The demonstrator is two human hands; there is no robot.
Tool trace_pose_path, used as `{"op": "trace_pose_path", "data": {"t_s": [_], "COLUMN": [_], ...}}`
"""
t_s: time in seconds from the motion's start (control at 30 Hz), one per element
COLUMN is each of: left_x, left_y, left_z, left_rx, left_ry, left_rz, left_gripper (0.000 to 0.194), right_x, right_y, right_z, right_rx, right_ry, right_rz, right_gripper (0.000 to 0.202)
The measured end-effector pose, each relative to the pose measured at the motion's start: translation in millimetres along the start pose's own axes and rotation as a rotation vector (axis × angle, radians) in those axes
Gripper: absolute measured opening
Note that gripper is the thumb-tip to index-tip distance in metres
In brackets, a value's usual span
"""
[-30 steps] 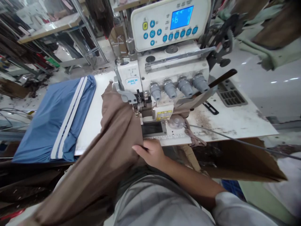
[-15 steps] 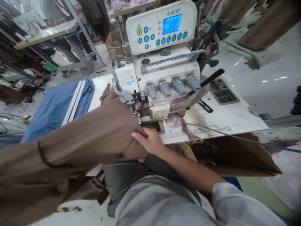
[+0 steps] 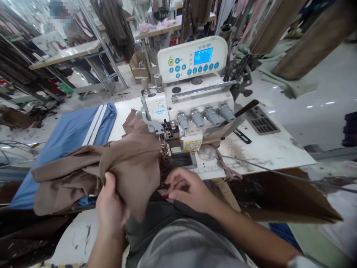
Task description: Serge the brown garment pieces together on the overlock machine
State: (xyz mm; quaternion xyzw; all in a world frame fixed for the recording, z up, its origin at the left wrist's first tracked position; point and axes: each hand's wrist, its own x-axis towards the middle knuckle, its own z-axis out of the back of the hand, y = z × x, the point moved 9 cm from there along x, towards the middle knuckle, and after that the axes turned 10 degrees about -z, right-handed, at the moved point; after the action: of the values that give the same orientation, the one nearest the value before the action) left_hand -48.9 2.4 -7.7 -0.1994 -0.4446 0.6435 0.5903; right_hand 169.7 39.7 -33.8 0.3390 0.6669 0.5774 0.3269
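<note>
Brown fabric (image 3: 134, 160) lies bunched over the left side of a white Jack sewing machine (image 3: 195, 100), its right edge under the presser foot (image 3: 164, 137). My left hand (image 3: 111, 204) grips a fold of it, thumb on top. Along the fabric's edge, just below the foot, a dark speckled strip (image 3: 165, 163) shows. My right hand (image 3: 189, 190) is at the lower end of this strip, fingers curled and closed on the edge. A small red thing (image 3: 166, 196) peeks out by its fingertips; I cannot make out what it is.
Folded blue cloth with white stripes (image 3: 69, 126) lies left of the machine. A cord (image 3: 264, 167) runs right from the white table (image 3: 267, 149). An open cardboard box (image 3: 279, 197) stands below the right edge. Fabric rolls (image 3: 304, 44) are at the back right.
My left hand has come into view holding the fabric. The long stretched fabric is now gathered up on the left. My right hand has moved slightly down, away from the machine.
</note>
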Motion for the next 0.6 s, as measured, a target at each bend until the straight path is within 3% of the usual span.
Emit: {"op": "trace_pose_path", "data": {"t_s": [0.1,0.17,0.3,0.37,0.43,0.5,0.53,0.6], "left_x": [13,22,29,25,19,14,13,16], "left_y": [12,12,-5,-30,-61,-83,-89,-97], "left_z": [9.5,10.7,27.6,29.2,10.7,-19.5,-32.6,-49.9], "left_rx": [-0.206,-0.260,-0.040,0.129,0.237,0.266,0.282,0.370], "left_ry": [-0.106,-0.154,-0.344,-0.377,-0.230,0.042,0.157,0.271], "left_rz": [0.184,0.179,-0.049,-0.283,-0.583,-0.810,-0.879,-0.959], "left_gripper": [0.065,0.067,0.050,0.032,0.031,0.045,0.051,0.057], "right_x": [29,41,38,30,23,22,23,24], "right_y": [-16,-16,-16,-11,-8,-7,-7,-9], "right_z": [-16,-19,-3,6,16,19,18,11], "right_rx": [0.212,0.235,0.018,-0.107,-0.179,-0.200,-0.203,-0.204], "right_ry": [0.104,0.037,-0.282,-0.382,-0.453,-0.439,-0.398,-0.303], "right_rz": [-0.111,-0.077,-0.006,0.078,0.147,0.165,0.158,0.138], "right_gripper": [0.052,0.048,0.050,0.051,0.044,0.039,0.040,0.043]}}
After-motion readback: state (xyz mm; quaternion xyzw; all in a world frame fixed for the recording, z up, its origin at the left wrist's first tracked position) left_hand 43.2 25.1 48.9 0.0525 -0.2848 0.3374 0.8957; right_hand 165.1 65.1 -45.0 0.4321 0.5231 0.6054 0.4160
